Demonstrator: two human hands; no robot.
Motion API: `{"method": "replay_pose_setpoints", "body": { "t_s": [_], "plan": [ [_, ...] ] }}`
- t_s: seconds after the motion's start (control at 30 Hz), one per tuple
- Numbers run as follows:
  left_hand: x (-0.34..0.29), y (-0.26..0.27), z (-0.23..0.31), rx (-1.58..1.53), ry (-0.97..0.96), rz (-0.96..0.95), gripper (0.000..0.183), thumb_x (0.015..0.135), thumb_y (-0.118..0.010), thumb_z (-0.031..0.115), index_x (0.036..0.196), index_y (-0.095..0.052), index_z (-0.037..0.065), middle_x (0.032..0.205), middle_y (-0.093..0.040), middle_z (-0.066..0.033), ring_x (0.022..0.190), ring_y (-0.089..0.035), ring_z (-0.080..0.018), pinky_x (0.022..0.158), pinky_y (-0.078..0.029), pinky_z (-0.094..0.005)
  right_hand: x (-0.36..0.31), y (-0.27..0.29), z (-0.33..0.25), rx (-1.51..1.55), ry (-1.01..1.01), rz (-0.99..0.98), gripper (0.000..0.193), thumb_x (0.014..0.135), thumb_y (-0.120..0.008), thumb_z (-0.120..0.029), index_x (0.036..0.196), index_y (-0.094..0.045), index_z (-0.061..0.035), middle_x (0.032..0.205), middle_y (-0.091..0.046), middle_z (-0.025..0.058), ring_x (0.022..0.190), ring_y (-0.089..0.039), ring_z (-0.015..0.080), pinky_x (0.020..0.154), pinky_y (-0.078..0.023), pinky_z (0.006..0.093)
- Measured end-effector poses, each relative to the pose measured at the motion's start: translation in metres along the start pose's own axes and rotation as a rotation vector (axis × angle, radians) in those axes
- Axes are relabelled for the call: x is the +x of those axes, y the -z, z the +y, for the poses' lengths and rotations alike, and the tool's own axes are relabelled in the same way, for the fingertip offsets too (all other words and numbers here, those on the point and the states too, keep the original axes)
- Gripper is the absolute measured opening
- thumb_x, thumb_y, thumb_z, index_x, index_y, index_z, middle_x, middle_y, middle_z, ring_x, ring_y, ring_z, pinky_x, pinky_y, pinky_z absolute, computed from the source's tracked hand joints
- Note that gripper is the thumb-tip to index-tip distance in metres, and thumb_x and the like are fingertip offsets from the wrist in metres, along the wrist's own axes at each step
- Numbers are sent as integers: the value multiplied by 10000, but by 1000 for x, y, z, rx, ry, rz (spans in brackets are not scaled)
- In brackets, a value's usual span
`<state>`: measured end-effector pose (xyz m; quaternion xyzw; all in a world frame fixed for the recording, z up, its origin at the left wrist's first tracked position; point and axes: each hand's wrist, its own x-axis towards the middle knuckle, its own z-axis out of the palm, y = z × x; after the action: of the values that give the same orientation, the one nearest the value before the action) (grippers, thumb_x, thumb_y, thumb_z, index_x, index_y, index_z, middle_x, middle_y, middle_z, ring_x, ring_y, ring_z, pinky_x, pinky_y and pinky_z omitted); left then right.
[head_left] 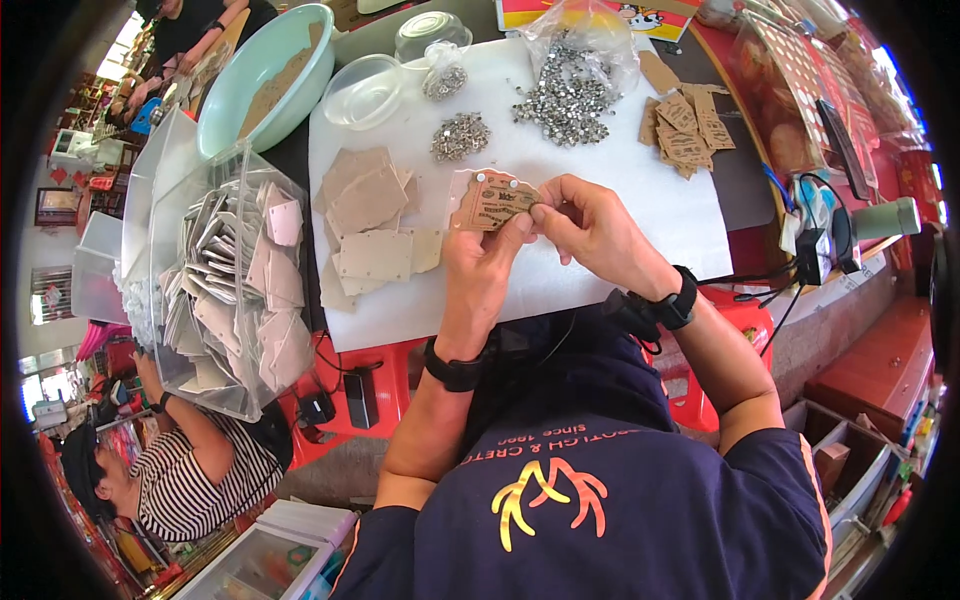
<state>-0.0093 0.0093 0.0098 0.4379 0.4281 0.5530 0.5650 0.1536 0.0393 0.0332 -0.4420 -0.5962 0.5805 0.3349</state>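
Note:
Over the white foam sheet [690, 225], my left hand [476, 268] is closed on a brown printed card [490, 203] with a wavy edge and round silvery studs along its top. A paler piece shows behind the card's left edge. My right hand [598, 222] pinches at the card's right corner; whether a small part sits between those fingertips is hidden. Left of my hands lie stacked beige plates [365, 192], the nearer ones with small holes. Beyond are a small heap of metal studs [460, 137] and a larger heap [568, 100] spilling from a plastic bag [590, 35].
Several brown printed cards [686, 132] lie at the far right of the sheet. A clear bin [225, 395] full of pale plates stands left, below a mint basin [318, 75]. Clear tubs [360, 92] sit at the back. Cables [808, 255] hang right; a person in stripes [210, 470] is lower left.

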Motion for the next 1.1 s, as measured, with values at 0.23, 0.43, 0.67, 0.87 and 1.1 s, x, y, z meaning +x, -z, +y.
{"method": "replay_pose_setpoints", "body": {
  "t_s": [0.23,0.43,0.67,0.87,1.1],
  "plan": [
    [3,-3,2,-5,62,-26,197,930,-625,84,1107,-608,-2,1035,-659,-59,897,-629,-126,795,-527,-284,-5,16,-4,38,-49,-66,203,951,-572,-154,974,-592,46,762,-652,59,603,-560,78,530,-475,239],
    [1,0,0,20,128,-173,318,913,-646,46,1206,-542,-19,1043,-643,-61,961,-630,-136,825,-502,-259,-37,81,-13,-122,-181,-79,222,938,-577,-167,992,-627,42,701,-592,24,591,-562,83,538,-479,256],
    [2,-2,5,30,104,-240,281,940,-597,67,1203,-538,-9,1040,-643,-99,1009,-637,-196,867,-510,-309,-85,218,-13,-324,-430,44,214,931,-573,-207,992,-574,-2,660,-543,-18,523,-509,66,496,-424,218],
    [3,-1,3,17,105,-245,254,973,-554,88,1208,-530,-6,1036,-635,-98,1006,-644,-205,875,-520,-318,-86,279,17,-456,-601,136,243,940,-570,-256,976,-616,-20,670,-556,-2,552,-548,85,509,-467,232],
    [2,-3,5,61,107,-230,272,987,-520,113,1237,-518,6,1050,-647,-100,1007,-639,-212,900,-498,-340,-71,265,9,-372,-685,239,233,913,-621,-180,995,-601,37,793,-608,54,656,-631,135,574,-599,298]
  ]
}}
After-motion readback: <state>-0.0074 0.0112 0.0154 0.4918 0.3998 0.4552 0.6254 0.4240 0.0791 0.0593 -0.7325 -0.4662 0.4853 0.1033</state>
